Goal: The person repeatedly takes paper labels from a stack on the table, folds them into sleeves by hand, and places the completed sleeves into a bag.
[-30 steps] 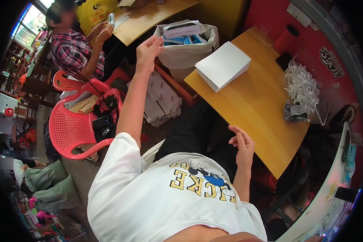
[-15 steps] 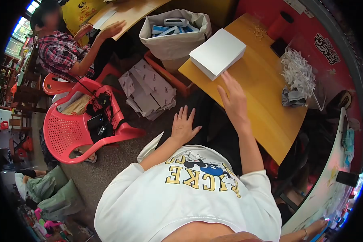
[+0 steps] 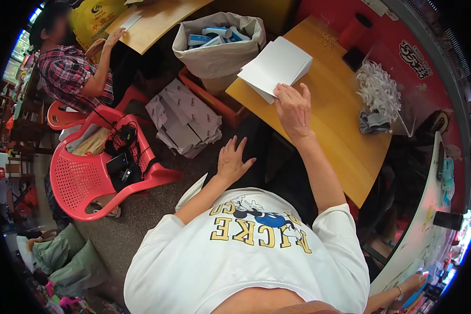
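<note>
My right hand (image 3: 294, 111) pinches the near corner of the top white sheet. That sheet is turned a little out of line with the stack of white sheets (image 3: 301, 73) beneath it, on the wooden table (image 3: 345, 141). Over my dark trousers, my left hand (image 3: 233, 162) lies with its fingers spread and holds nothing. Beyond the hands stands a cream fabric bag (image 3: 214, 62) with blue and white boxes (image 3: 214, 35) inside.
A red chair (image 3: 83, 180) with cables stands at the left, near wrapped bundles (image 3: 186, 118) on the floor. A seated person (image 3: 70, 78) is at another table (image 3: 159, 21). White strips (image 3: 378, 89) lie at the right. Another person's hand (image 3: 413, 282) shows lower right.
My left hand has come back from the bag to my lap, and a white item has dropped from it. My right hand has moved up to the stack and taken the top sheet.
</note>
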The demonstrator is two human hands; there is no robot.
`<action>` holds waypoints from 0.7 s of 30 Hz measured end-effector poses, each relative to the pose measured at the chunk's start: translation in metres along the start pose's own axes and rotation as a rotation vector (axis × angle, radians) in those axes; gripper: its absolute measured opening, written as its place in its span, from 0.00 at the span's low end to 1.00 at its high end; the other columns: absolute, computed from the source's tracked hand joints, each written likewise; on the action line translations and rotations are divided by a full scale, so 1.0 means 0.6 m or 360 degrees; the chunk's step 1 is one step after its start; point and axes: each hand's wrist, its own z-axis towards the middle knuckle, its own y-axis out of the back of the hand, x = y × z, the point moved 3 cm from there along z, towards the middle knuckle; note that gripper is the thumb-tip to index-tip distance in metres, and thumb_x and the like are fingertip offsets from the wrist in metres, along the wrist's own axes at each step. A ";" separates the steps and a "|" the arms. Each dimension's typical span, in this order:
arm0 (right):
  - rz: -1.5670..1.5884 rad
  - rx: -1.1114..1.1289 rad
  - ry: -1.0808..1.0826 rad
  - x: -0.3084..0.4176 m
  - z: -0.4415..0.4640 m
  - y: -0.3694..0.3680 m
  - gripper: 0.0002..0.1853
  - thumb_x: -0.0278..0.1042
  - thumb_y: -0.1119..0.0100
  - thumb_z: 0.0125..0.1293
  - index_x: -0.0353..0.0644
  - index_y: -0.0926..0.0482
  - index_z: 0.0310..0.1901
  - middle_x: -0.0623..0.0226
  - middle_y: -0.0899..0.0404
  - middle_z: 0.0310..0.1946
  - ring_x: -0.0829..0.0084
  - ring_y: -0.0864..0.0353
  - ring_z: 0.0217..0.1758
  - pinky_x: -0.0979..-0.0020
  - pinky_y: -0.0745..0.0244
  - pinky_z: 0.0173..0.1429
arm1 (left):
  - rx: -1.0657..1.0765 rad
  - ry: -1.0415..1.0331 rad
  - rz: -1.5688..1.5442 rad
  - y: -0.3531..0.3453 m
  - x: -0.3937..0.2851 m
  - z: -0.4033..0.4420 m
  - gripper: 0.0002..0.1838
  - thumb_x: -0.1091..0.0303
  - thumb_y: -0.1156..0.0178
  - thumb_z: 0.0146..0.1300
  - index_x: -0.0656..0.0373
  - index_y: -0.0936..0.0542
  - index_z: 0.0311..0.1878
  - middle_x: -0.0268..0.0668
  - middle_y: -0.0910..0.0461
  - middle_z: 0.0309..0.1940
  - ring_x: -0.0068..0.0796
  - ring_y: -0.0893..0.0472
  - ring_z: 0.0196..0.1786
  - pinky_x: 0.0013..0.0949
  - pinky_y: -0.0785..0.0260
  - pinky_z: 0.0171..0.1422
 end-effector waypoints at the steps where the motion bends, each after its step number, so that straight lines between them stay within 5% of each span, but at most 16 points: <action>1: 0.0077 -0.0033 -0.0031 0.001 0.001 0.007 0.08 0.28 0.43 0.58 0.39 0.20 0.38 0.62 0.19 0.43 0.66 0.20 0.48 0.57 0.37 0.60 | 0.0018 0.0018 -0.0031 0.002 0.002 0.002 0.38 0.47 0.39 0.55 0.54 0.36 0.67 0.56 0.38 0.64 0.49 0.37 0.66 0.46 0.44 0.68; 2: 0.0152 -0.0067 -0.0062 0.003 0.001 0.016 0.07 0.27 0.42 0.57 0.40 0.19 0.38 0.63 0.19 0.42 0.66 0.20 0.46 0.58 0.36 0.59 | 0.0006 0.0011 -0.0031 0.005 0.008 0.008 0.38 0.47 0.39 0.55 0.54 0.36 0.67 0.56 0.38 0.64 0.49 0.37 0.66 0.46 0.44 0.68; 6: 0.0345 -0.0009 -0.0154 0.029 -0.013 0.076 0.07 0.25 0.38 0.56 0.38 0.19 0.38 0.63 0.18 0.41 0.63 0.19 0.43 0.67 0.30 0.54 | 0.0391 0.0585 -0.1786 0.007 0.056 0.035 0.32 0.45 0.48 0.64 0.57 0.32 0.64 0.48 0.32 0.62 0.39 0.32 0.64 0.43 0.42 0.67; 8: 0.1121 0.0227 -0.0127 0.051 -0.039 0.104 0.08 0.22 0.37 0.55 0.37 0.19 0.38 0.62 0.18 0.38 0.64 0.18 0.41 0.72 0.24 0.45 | 0.0495 0.0849 -0.2812 0.075 0.030 0.048 0.36 0.37 0.59 0.66 0.58 0.33 0.64 0.43 0.30 0.61 0.37 0.28 0.62 0.42 0.40 0.66; 10: 0.1326 0.0406 -0.0063 0.072 -0.071 0.127 0.09 0.19 0.36 0.53 0.38 0.19 0.37 0.62 0.18 0.37 0.65 0.17 0.39 0.73 0.23 0.40 | 0.0263 0.0640 -0.3500 0.143 -0.008 0.065 0.38 0.36 0.61 0.66 0.62 0.32 0.61 0.44 0.27 0.58 0.41 0.27 0.60 0.41 0.37 0.64; 13: 0.1567 0.0649 -0.0360 0.080 -0.127 0.131 0.07 0.19 0.37 0.54 0.36 0.18 0.37 0.63 0.18 0.34 0.73 0.18 0.35 0.76 0.24 0.38 | 0.0459 0.0907 -0.3440 0.141 0.001 0.057 0.24 0.57 0.47 0.66 0.67 0.29 0.56 0.46 0.23 0.50 0.40 0.20 0.50 0.38 0.28 0.56; 14: 0.1775 0.0819 -0.0751 0.078 -0.143 0.131 0.07 0.17 0.39 0.55 0.35 0.19 0.36 0.66 0.19 0.32 0.79 0.22 0.31 0.80 0.28 0.35 | 0.0426 0.0785 -0.3073 0.135 0.012 0.058 0.16 0.72 0.43 0.61 0.65 0.26 0.52 0.43 0.21 0.45 0.35 0.19 0.45 0.36 0.24 0.50; 16: 0.2061 0.0649 -0.1010 0.066 -0.175 0.123 0.04 0.20 0.40 0.58 0.34 0.19 0.35 0.69 0.20 0.29 0.81 0.23 0.29 0.80 0.29 0.30 | 0.0382 0.0828 -0.2931 0.132 -0.011 0.050 0.14 0.77 0.42 0.58 0.65 0.24 0.48 0.41 0.20 0.42 0.32 0.18 0.42 0.34 0.23 0.46; 21: 0.2390 0.0194 -0.1693 0.022 -0.217 0.103 0.04 0.25 0.41 0.60 0.38 0.19 0.36 0.74 0.24 0.27 0.85 0.34 0.26 0.85 0.41 0.32 | 0.0509 0.0537 -0.2667 0.142 -0.069 0.042 0.19 0.86 0.47 0.53 0.64 0.20 0.49 0.43 0.21 0.51 0.32 0.21 0.52 0.32 0.31 0.58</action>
